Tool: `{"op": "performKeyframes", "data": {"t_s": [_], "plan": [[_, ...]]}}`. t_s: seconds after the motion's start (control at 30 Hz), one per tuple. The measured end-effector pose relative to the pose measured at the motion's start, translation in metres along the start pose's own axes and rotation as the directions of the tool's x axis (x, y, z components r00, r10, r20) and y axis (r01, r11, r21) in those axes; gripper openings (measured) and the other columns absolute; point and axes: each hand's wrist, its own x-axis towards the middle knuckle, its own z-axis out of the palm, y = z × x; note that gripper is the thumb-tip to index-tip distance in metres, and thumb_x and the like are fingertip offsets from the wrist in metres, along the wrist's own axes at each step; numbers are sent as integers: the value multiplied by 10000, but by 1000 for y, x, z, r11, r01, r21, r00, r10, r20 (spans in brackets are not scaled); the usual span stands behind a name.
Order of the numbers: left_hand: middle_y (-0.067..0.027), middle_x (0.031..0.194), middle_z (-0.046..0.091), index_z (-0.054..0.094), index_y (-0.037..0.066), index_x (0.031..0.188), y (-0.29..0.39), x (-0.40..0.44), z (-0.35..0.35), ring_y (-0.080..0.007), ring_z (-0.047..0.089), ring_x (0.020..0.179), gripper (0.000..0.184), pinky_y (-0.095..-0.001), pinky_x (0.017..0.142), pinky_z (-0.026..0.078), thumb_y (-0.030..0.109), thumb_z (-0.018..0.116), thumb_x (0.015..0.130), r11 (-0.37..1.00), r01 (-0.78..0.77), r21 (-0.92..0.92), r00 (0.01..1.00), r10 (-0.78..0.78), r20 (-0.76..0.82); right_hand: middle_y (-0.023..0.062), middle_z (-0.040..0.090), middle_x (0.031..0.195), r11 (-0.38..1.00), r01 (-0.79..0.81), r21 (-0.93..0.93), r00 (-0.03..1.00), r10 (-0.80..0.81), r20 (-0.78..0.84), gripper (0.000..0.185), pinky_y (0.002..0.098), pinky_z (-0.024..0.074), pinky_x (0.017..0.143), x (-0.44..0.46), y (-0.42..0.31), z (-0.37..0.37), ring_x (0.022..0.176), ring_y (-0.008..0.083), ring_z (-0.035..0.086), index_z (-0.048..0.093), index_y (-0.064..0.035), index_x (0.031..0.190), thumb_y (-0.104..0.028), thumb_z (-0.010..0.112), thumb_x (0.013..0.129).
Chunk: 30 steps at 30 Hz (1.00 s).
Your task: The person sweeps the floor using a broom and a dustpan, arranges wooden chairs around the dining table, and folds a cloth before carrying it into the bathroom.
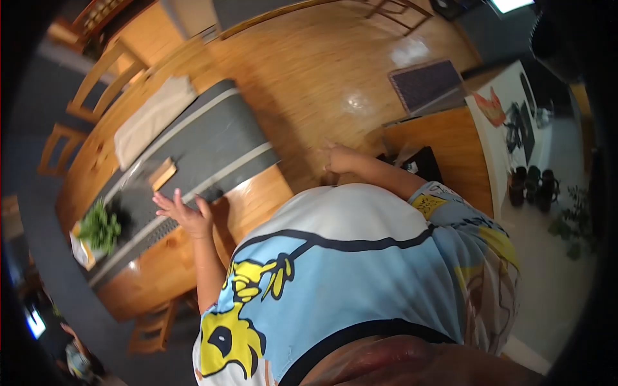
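My left hand [185,215] is raised over the wooden table, its fingers spread and nothing in them. Just beyond its fingertips, a small wooden block-like object [162,174] rests on the grey striped table runner [215,132]; I cannot make out exactly what it is. A leafy green plant [100,228] stands on the runner, left of that hand. My right hand [339,159] reaches out in front of my belly, above the wooden floor. Its fingers look apart and it holds nothing visible, though they are small and slightly blurred.
A folded beige cloth [151,119] lies along the table's far side [84,167]. Wooden chairs [106,80] surround the table. On my right is a wood-sided counter [444,145] with several dark bottles or jars [533,183] near it. A dark mat [428,83] lies on the floor [309,71].
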Motion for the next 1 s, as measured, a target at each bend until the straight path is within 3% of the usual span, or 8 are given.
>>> {"op": "performKeyframes", "data": {"t_s": [0.2,0.27,0.37,0.5,0.7,0.8,0.93,1.0], "plan": [[-190,1472,185,491,181,1232,112,35,120,-473,115,1338,513,-625,1043,96,182,584,727,989,-84,120,847,8,531,228,158,1465,995,37,93,968,-59,243,637,382,329,1027,17,133,-5,1277,361,338,436,-61,1320,-305,633,765],[-213,1466,169,459,177,1266,123,29,153,-470,127,1333,546,-646,1021,145,223,603,740,980,-72,186,819,-48,572,216,441,1317,982,164,-92,931,-124,343,643,367,406,952,24,178,-24,1185,324,459,477,-5,1266,-380,580,754],[-253,1457,139,382,190,1327,149,35,182,-475,119,1332,623,-681,996,141,258,619,755,890,204,407,663,-432,612,221,531,1200,981,170,-95,968,-148,203,559,399,432,894,36,248,-53,1087,342,523,523,-29,1219,-339,596,761],[-242,1455,159,414,208,1305,160,60,208,-484,120,1327,592,-684,996,132,244,625,754,884,147,443,680,-416,604,212,553,1161,980,-10,199,986,-24,166,523,402,421,905,63,313,-96,1093,341,514,521,-64,1227,-298,613,768],[-187,1433,258,504,172,1220,169,137,281,-477,148,1321,463,-687,989,133,190,597,766,953,-20,302,717,-197,669,198,529,1214,973,-101,207,986,71,151,493,401,399,945,112,398,-107,1114,344,500,528,-73,1219,-316,591,795],[-183,1413,290,540,146,1177,147,177,353,-470,167,1315,424,-693,973,154,182,586,757,983,-61,171,640,-93,763,203,544,1192,905,402,-139,899,-362,246,462,402,409,934,131,437,-93,1098,338,518,543,-56,1197,-320,571,819],[-181,1391,322,521,137,1190,137,261,459,-449,200,1307,425,-651,987,211,197,577,772,974,-224,16,388,74,919,204,577,1149,860,-420,291,902,361,237,442,388,432,906,123,458,-107,1058,330,553,557,-37,1173,-333,546,845],[-176,1385,333,515,135,1194,148,323,512,-433,215,1306,426,-624,996,239,200,575,777,955,-286,-83,269,163,949,200,592,1126,811,-472,345,881,420,218,452,375,440,896,113,440,-138,1037,327,568,554,-32,1176,-341,547,847]]}}
